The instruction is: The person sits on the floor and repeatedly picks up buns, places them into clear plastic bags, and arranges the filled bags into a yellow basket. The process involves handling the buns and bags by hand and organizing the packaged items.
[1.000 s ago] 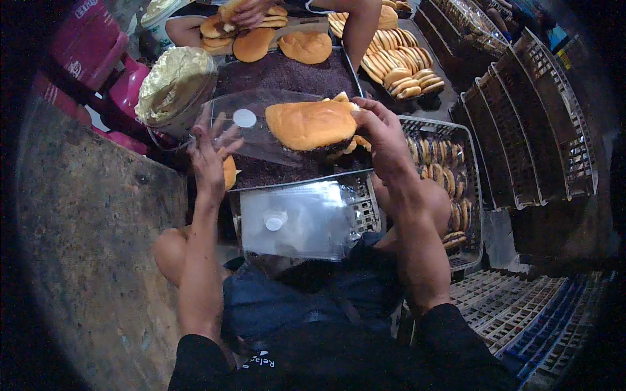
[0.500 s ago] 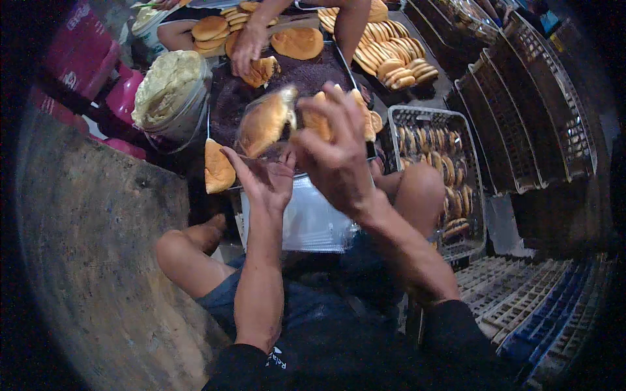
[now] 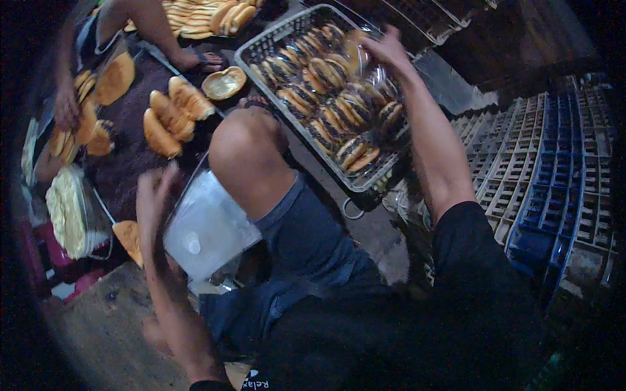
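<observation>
My right hand (image 3: 386,52) is stretched out at the far right part of a grey plastic crate (image 3: 355,186). Its fingers close on a bun in a clear bag (image 3: 356,53), partly blurred. Rows of bagged buns with a dark filling (image 3: 326,75) fill much of the crate. My left hand (image 3: 155,189) is raised near the edge of a tray of dark sprinkles (image 3: 124,166), beside a stack of clear plastic bags (image 3: 212,228). Motion smears its fingers. Several folded buns (image 3: 177,117) lie on the tray, and another bun (image 3: 128,240) lies at its near edge.
A tub of pale cream (image 3: 68,212) stands at the left. Across the tray, a co-worker's hand (image 3: 67,107) touches buns. An open bun with cream (image 3: 223,83) lies beyond my knee. More buns (image 3: 208,18) are at the back. Stacked crates (image 3: 548,176) stand at the right.
The view has swung right toward the crate. My right hand has moved from the tray to the crate with the bagged bun. My left hand has let go of that bun.
</observation>
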### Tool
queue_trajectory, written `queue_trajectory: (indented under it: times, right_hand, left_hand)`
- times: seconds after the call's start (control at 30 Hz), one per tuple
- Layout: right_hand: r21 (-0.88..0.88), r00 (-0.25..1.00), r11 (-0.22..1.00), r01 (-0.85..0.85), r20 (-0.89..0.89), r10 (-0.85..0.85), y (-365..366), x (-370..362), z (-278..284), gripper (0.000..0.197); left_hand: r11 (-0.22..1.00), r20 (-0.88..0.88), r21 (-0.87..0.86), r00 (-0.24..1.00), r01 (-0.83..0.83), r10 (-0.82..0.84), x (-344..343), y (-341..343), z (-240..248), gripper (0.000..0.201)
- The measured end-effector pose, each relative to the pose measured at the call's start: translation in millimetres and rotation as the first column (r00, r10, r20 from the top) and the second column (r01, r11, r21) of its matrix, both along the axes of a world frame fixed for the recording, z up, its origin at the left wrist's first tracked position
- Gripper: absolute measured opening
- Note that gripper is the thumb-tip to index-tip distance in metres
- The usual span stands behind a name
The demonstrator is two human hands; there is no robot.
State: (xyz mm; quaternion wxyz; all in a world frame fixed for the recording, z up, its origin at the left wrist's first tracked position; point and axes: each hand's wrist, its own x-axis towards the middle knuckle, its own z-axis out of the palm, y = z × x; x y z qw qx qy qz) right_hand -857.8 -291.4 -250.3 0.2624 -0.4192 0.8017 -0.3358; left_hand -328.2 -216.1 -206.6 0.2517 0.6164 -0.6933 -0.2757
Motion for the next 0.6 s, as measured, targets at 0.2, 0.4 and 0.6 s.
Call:
queue_trajectory:
  times: [0.2, 0.4, 0.6]
  right_hand:
    - [0.455, 0.863, 0.794, 0.404, -0.477, -0.166, 141, -92, -84, 0.098]
    - [0.222, 0.778, 0.879, 0.422, -0.586, -0.226, 117, -67, -95, 0.079]
    - [-0.705, 0.604, 0.56, -0.436, -0.69, -0.398, 30, -9, 211, 0.041]
  left_hand:
    - [0.693, 0.277, 0.707, 0.957, -0.144, -0.084, 18, 70, -30, 0.054]
    - [0.636, 0.158, 0.762, 0.987, -0.126, 0.006, 18, 74, -36, 0.048]
    - [0.81, 0.206, 0.583, 0.976, -0.062, -0.073, 51, 64, -33, 0.052]
